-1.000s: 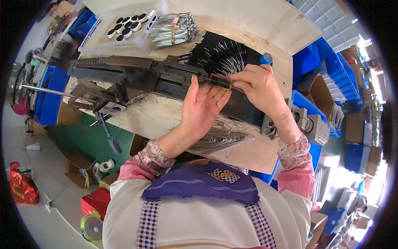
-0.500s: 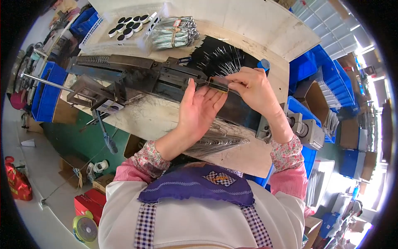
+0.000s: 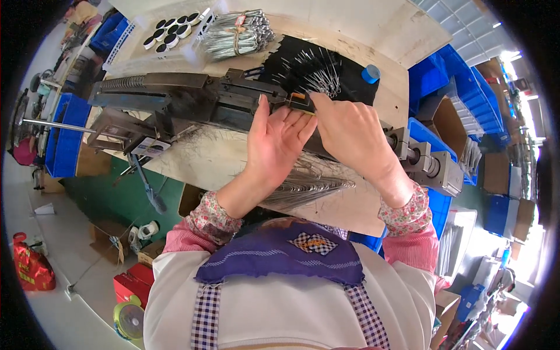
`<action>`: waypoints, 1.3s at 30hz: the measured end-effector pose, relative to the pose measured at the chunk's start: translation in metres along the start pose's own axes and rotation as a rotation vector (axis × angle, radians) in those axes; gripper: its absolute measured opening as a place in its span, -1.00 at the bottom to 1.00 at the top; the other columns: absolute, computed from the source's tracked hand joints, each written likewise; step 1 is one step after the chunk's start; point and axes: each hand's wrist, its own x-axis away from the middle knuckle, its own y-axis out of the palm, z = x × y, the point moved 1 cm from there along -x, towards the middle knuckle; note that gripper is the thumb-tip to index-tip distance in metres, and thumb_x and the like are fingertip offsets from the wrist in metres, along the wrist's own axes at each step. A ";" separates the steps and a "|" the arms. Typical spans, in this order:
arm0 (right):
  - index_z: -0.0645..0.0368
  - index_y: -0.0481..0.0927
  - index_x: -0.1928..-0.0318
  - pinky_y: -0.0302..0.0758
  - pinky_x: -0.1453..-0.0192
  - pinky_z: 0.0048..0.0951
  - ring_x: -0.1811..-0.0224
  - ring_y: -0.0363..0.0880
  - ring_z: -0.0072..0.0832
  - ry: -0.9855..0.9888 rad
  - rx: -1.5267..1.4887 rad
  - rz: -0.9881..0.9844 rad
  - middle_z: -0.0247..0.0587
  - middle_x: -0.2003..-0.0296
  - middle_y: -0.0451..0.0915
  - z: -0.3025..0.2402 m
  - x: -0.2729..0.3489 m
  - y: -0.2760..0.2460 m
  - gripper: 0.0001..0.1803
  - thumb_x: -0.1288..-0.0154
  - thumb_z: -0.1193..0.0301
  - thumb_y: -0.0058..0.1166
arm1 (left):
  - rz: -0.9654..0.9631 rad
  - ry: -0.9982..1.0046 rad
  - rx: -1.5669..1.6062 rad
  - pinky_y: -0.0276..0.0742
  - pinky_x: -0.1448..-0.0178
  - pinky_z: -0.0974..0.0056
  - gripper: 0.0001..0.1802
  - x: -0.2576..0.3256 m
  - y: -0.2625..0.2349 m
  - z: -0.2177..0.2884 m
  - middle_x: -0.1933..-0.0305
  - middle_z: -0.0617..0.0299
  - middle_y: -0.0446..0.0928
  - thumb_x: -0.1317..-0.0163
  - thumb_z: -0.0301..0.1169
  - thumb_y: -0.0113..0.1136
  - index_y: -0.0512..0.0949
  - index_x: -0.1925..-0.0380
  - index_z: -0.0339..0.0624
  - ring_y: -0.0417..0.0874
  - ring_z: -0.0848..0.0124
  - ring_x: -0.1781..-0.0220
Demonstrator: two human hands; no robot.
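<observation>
My left hand [image 3: 278, 143] is palm up with its fingers stretched out, the tips against the near side of a small dark block with an orange-yellow face [image 3: 300, 102] on a long dark metal bench machine [image 3: 233, 105]. At the block's right end is my right hand [image 3: 353, 131], back upward and fingers curled. Its fingertips are hidden, so whatever they grip cannot be made out. Just beyond the hands, a fan of thin metal wire pieces [image 3: 326, 81] lies on a black cloth [image 3: 359, 90]. A bundle of thin bent wires [image 3: 309, 189] lies on the near side of the machine.
At the back left stands a clear plastic crate [image 3: 137, 58] of white-and-black round pieces, beside a tied bundle of metal wires [image 3: 239, 38]. A blue cap [image 3: 370, 73] sits on the cloth. Metal cylinders [image 3: 417, 154] end the machine at right. Blue bins [image 3: 472, 105] stand beyond the table [image 3: 364, 213].
My right hand has turned from a side-on pinch to back upward, moving slightly nearer and covering its fingertips. My left hand stays beside the block. The whole view has shifted a little.
</observation>
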 end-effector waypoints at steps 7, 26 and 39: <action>0.28 0.48 0.38 0.50 0.51 -0.21 0.55 0.61 -0.11 -0.094 0.120 0.033 0.00 0.63 0.54 0.000 -0.003 0.006 -0.88 0.00 0.53 0.04 | 0.064 -0.071 -0.023 0.28 -0.38 0.12 -0.41 -0.003 0.009 0.010 -0.02 -0.04 0.42 -0.41 -0.05 -0.12 0.32 -0.04 -0.49 0.43 0.17 -0.17; 0.18 0.48 0.21 0.56 0.31 -0.22 0.32 0.64 -0.11 0.288 -0.199 -0.071 -0.07 0.36 0.61 0.010 0.138 0.079 -0.79 -0.14 0.43 0.16 | -0.261 -0.075 -0.502 0.26 -0.41 0.06 -0.46 0.090 -0.036 0.008 -0.39 -0.15 0.21 -0.33 -0.45 0.02 0.23 -0.29 -0.34 0.37 0.00 -0.33; 0.27 0.63 0.27 0.30 0.41 -0.68 0.48 0.39 -0.73 0.546 -0.837 0.506 -0.38 0.44 0.57 0.041 0.120 0.002 -0.90 -0.25 0.64 0.06 | 1.590 0.329 -2.128 0.55 0.17 -0.02 -0.09 0.242 -0.197 0.232 0.32 -0.13 0.63 -0.16 -0.26 0.20 -0.06 -0.43 -0.17 0.65 -0.12 0.29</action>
